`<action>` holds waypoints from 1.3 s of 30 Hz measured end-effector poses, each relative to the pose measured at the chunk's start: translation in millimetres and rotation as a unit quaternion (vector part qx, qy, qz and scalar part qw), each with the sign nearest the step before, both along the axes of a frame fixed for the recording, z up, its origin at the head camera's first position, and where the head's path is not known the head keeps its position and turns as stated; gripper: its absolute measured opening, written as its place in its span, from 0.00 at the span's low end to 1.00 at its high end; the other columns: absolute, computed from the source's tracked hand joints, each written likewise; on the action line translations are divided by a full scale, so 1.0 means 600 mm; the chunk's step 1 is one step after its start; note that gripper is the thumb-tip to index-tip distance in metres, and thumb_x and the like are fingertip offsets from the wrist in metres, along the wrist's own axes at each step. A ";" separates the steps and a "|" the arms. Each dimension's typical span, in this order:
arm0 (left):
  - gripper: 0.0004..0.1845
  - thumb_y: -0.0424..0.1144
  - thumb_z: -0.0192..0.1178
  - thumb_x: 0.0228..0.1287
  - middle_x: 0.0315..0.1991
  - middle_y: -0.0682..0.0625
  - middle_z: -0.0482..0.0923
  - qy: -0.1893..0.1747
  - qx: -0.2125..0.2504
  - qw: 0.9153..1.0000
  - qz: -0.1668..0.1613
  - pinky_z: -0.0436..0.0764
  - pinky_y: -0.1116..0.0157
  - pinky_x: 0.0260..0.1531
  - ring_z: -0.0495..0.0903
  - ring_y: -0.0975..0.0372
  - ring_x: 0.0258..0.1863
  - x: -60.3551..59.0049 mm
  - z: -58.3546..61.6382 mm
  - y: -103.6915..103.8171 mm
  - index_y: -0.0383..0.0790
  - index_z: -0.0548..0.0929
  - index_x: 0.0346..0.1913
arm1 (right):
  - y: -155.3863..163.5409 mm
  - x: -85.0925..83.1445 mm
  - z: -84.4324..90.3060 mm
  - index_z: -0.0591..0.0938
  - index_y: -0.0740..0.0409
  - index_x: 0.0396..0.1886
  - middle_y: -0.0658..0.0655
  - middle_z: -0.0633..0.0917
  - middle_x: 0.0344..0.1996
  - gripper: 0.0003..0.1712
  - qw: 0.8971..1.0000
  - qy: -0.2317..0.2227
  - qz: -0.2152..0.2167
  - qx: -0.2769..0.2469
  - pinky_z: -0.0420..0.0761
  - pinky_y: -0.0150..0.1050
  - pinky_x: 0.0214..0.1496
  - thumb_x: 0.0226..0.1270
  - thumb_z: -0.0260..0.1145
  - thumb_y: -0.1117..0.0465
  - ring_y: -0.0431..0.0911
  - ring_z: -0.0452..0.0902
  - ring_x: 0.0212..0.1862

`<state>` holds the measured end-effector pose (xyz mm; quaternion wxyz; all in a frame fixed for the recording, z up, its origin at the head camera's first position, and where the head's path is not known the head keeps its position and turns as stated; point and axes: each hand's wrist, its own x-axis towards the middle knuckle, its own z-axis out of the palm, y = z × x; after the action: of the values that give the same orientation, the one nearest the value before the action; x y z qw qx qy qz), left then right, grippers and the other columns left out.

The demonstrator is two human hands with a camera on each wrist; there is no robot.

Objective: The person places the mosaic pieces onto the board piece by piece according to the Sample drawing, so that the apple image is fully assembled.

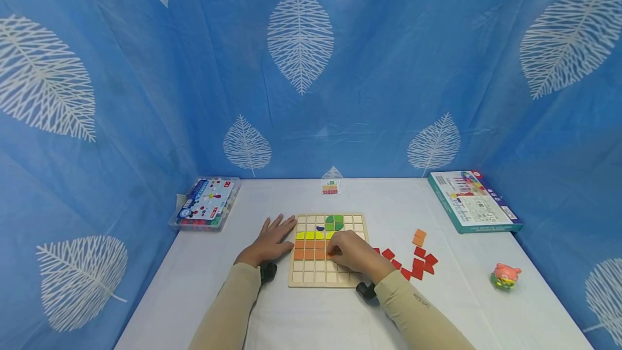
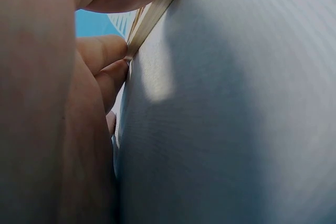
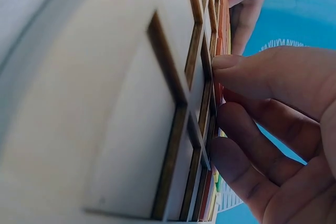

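A wooden grid board (image 1: 309,277) lies flat in front of me, with green, yellow, dark blue and orange pieces in its cells. My left hand (image 1: 272,241) rests at the board's left edge, fingers spread and straight; in the left wrist view its fingertips touch the wooden side (image 2: 152,22). Over the right part of the orange rows, my right hand (image 1: 353,251) pinches an orange square tile (image 1: 330,255) down at the board, mostly hidden under the fingers. The right wrist view shows the thumb (image 3: 231,66) and fingertips right at the grid.
Several red tiles (image 1: 418,269) lie scattered right of the board, with orange tiles (image 1: 419,237) behind them. A small picture card (image 1: 331,187) stands at the back. A clear plastic case (image 1: 206,201) is back left, a green-edged box (image 1: 473,201) back right, a pink toy (image 1: 505,276) far right.
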<state>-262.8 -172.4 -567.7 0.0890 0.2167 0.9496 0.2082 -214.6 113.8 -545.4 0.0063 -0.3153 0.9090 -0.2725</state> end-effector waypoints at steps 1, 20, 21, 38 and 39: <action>0.40 0.51 0.53 0.71 0.83 0.53 0.55 -0.001 -0.001 1.000 0.000 0.32 0.45 0.78 0.41 0.51 0.83 0.000 -0.001 0.000 0.47 0.62 0.84 | 0.000 0.000 0.001 0.92 0.53 0.34 0.42 0.85 0.35 0.09 1.000 -0.002 -0.001 -0.001 0.85 0.38 0.47 0.59 0.81 0.70 0.40 0.80 0.42; 0.40 0.52 0.54 0.70 0.83 0.53 0.55 -0.005 -0.003 1.000 0.007 0.31 0.46 0.78 0.41 0.52 0.83 0.001 -0.002 0.002 0.48 0.62 0.84 | 0.034 0.011 0.002 0.91 0.56 0.39 0.45 0.86 0.36 0.07 0.999 0.006 -0.030 -0.032 0.84 0.39 0.43 0.63 0.76 0.70 0.40 0.80 0.39; 0.40 0.52 0.54 0.70 0.83 0.53 0.55 -0.006 -0.002 1.000 0.007 0.32 0.46 0.78 0.41 0.52 0.83 0.001 -0.001 0.002 0.48 0.62 0.84 | 0.039 0.012 0.002 0.91 0.57 0.39 0.45 0.86 0.36 0.07 0.999 0.001 -0.037 -0.035 0.84 0.39 0.43 0.63 0.76 0.70 0.40 0.80 0.39; 0.40 0.53 0.53 0.72 0.84 0.55 0.53 -0.010 -0.011 1.000 0.010 0.30 0.48 0.78 0.40 0.53 0.84 -0.003 -0.007 0.000 0.50 0.60 0.85 | 0.226 0.021 0.013 0.90 0.57 0.49 0.58 0.85 0.50 0.13 0.963 -0.085 -0.254 -0.017 0.82 0.60 0.59 0.64 0.78 0.63 0.57 0.80 0.53; 0.40 0.53 0.53 0.72 0.84 0.55 0.53 -0.010 -0.009 1.000 0.009 0.30 0.48 0.78 0.40 0.53 0.84 -0.003 -0.007 0.000 0.49 0.60 0.85 | 0.239 0.021 0.013 0.89 0.58 0.50 0.61 0.85 0.51 0.15 0.962 -0.090 -0.259 -0.012 0.81 0.62 0.60 0.64 0.78 0.63 0.59 0.79 0.54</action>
<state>-264.4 -172.2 -571.6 0.0987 0.2054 0.9524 0.2025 -201.7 257.1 -537.5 0.0135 -0.0434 0.9519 -0.3029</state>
